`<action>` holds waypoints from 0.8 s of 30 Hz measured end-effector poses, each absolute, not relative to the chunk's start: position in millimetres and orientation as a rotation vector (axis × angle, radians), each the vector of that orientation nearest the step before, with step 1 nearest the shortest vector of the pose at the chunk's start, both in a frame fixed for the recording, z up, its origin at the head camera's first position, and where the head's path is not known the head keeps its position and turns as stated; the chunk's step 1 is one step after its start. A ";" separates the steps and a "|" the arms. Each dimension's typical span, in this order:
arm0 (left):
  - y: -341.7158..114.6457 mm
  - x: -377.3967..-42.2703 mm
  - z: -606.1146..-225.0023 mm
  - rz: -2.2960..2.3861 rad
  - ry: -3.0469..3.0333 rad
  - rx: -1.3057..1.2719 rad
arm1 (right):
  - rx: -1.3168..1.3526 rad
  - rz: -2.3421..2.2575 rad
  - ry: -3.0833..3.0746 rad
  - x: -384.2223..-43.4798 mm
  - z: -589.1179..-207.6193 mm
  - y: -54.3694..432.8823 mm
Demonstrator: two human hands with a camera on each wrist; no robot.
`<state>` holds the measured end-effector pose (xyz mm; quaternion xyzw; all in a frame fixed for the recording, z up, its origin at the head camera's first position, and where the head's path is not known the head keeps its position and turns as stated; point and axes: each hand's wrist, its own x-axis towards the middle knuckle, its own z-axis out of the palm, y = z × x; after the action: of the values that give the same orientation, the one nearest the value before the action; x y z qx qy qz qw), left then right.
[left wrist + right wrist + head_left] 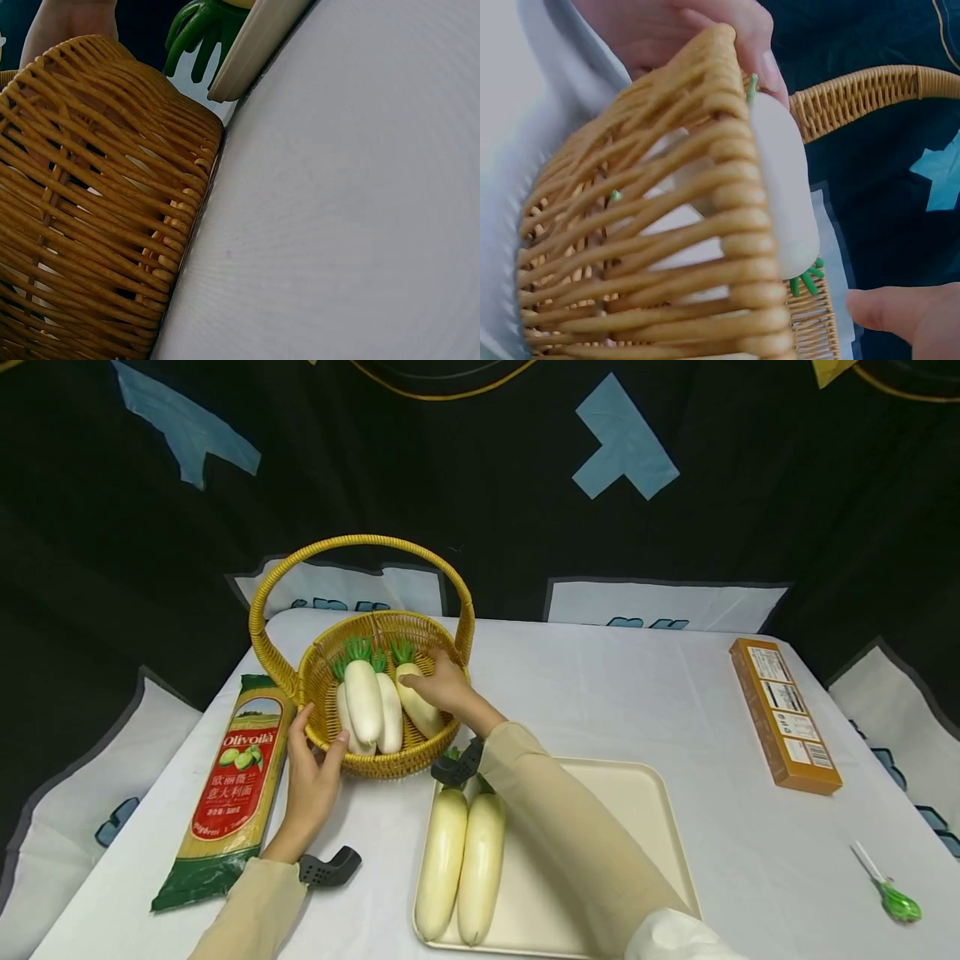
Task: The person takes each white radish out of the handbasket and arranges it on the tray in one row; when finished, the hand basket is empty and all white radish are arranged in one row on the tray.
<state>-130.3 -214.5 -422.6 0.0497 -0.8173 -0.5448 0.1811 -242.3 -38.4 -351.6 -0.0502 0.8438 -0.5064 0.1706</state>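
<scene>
Wicker basket: Stands on the white table before me, handle arched high, with four pale radishes lying inside, green tops toward the far rim.
Right hand: Mine reaches over the basket's right rim, thumb and fingers spread above the yellowish radish on that side; whether the fingertips touch it, I cannot tell.
Left hand: I rest it against the basket's near left side, thumb and forefinger spread apart at the rim.
Cream tray: Just in front of the basket, partly beneath my right sleeve, bearing two long radishes side by side along its left edge.
Spaghetti packet: Lies to the left, close beside the basket, its red label facing up.
Far right: An orange-brown box lies well apart from the basket, with a green-headed lollipop nearer me.
Backdrop: Black cloth with blue patches hangs behind the table.
</scene>
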 end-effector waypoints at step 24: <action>-215.9 -130.3 -424.9 -1.564 -2.298 0.119 | -0.148 -1.140 2.256 -245.2 -343.1 -40.0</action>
<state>-130.3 -215.9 -424.9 0.0421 -0.8127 -0.5531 0.1787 -245.2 -40.0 -343.1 -0.0559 0.8499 -0.4295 0.3003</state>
